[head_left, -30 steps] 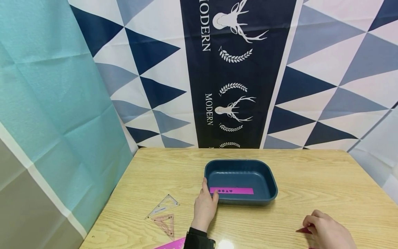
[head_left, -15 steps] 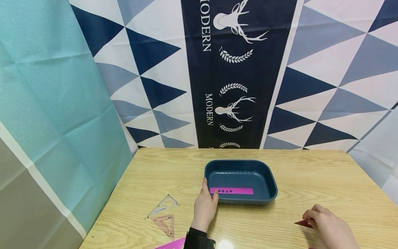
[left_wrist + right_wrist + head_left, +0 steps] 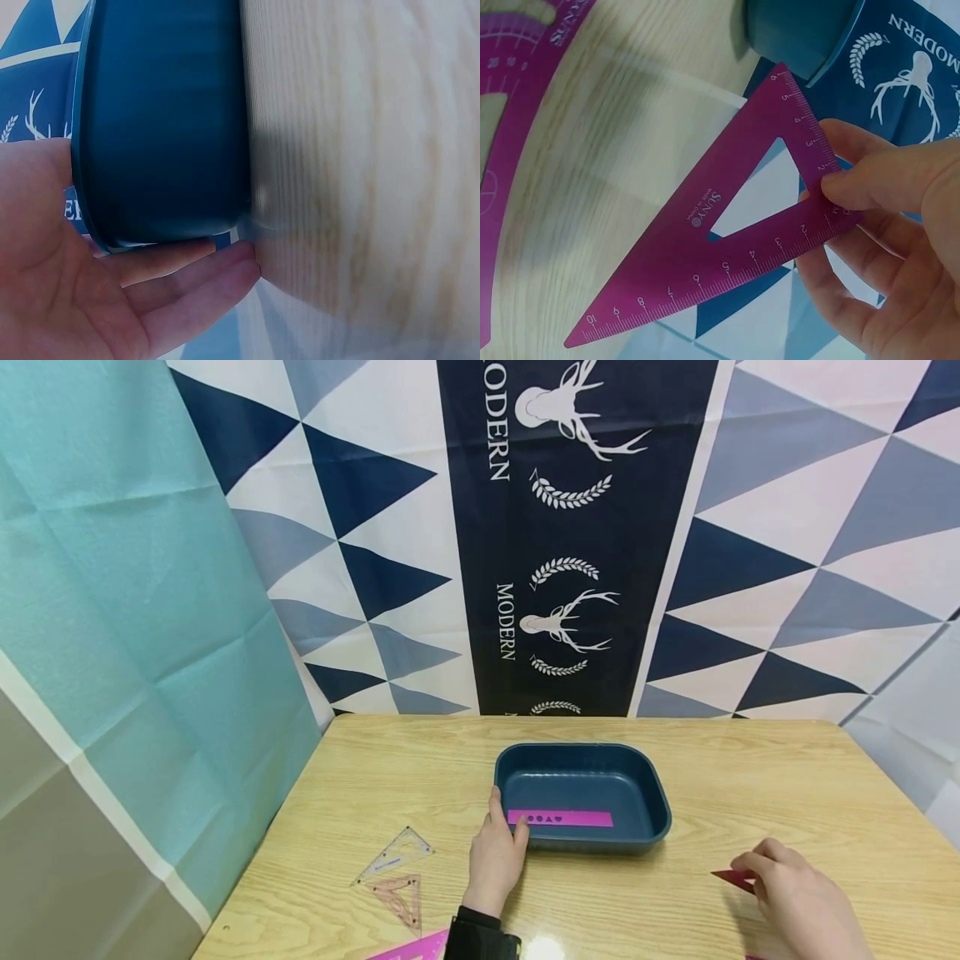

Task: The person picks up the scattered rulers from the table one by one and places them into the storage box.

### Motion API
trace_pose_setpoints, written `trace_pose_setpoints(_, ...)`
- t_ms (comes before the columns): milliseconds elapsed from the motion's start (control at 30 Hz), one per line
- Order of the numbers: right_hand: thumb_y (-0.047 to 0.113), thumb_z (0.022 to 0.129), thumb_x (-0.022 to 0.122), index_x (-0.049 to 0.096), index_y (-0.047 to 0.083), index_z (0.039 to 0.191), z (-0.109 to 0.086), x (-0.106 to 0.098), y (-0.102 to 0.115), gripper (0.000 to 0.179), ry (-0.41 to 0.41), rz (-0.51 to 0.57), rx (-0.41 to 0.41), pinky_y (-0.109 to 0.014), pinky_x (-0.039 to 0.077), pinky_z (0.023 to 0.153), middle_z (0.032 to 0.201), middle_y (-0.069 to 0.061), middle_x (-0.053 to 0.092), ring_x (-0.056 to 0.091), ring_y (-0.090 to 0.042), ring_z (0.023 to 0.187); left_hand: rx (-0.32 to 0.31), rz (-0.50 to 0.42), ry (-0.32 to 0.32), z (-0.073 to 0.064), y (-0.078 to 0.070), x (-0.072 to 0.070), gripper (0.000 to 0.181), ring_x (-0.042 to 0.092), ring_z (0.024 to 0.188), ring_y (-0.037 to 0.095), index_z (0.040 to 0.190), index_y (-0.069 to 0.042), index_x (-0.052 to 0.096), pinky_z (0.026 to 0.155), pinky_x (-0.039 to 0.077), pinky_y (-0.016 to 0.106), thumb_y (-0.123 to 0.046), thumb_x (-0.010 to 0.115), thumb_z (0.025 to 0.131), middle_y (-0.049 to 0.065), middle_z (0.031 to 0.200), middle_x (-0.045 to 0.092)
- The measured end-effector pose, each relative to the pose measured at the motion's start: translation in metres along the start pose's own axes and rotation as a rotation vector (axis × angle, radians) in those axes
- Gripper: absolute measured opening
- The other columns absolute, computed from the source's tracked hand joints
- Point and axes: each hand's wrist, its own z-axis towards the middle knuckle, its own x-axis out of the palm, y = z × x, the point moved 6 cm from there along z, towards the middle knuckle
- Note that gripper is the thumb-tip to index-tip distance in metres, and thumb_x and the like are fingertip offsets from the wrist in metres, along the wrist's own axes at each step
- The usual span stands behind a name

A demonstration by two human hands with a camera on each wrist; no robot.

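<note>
The left hand (image 3: 495, 864) grips a corner of the blue tray (image 3: 585, 785); inside, beside its thumb, lies one pink ruler (image 3: 581, 818). The right hand (image 3: 806, 893) pinches a magenta set square (image 3: 679, 244).

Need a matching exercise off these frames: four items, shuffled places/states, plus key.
Items
1. Magenta set square
2. Blue bin
3. Pink stencil strip
4. Clear set square

Places/states
A. Lying inside a container
B. On the table, beside a transparent pink set square
C. Held in the right hand
D. Gripped at one end by the left hand

Pairs: 1-C, 2-D, 3-A, 4-B
</note>
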Motion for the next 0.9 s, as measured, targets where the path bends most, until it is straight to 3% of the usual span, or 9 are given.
trace_pose_setpoints(233,-0.009,0.056,0.072,0.067,0.015,0.074,0.001,-0.007,0.004,0.030,-0.109,-0.006,-0.034,-0.032,0.041,0.047,0.077,0.002,0.053,0.053,-0.017,0.062,-0.005,0.004,0.005,0.000,0.000,0.000,0.061,0.041,0.042,0.013,0.138,0.005,0.031,0.041,0.032,0.028,-0.025,0.054,0.089,0.023,0.110,0.060)
trace_pose_setpoints(667,-0.012,0.061,0.064,0.068,0.009,0.081,0.006,-0.017,0.008,0.029,-0.190,0.031,-0.008,-0.032,0.040,0.047,0.080,-0.003,0.056,0.055,-0.022,0.064,-0.005,0.011,0.004,0.000,0.000,0.001,0.061,0.043,0.043,0.014,0.138,0.004,0.031,0.041,0.033,0.029,-0.026,0.054,0.090,0.023,0.110,0.060)
trace_pose_setpoints(900,-0.011,0.060,0.061,0.069,0.009,0.084,0.009,-0.022,0.014,0.031,-0.253,0.031,-0.044,-0.031,0.039,0.047,0.080,-0.001,0.056,0.055,-0.022,0.067,-0.019,0.006,0.019,0.000,0.000,0.001,0.061,0.042,0.042,0.014,0.139,0.003,0.030,0.041,0.032,0.029,-0.026,0.053,0.090,0.023,0.113,0.059)
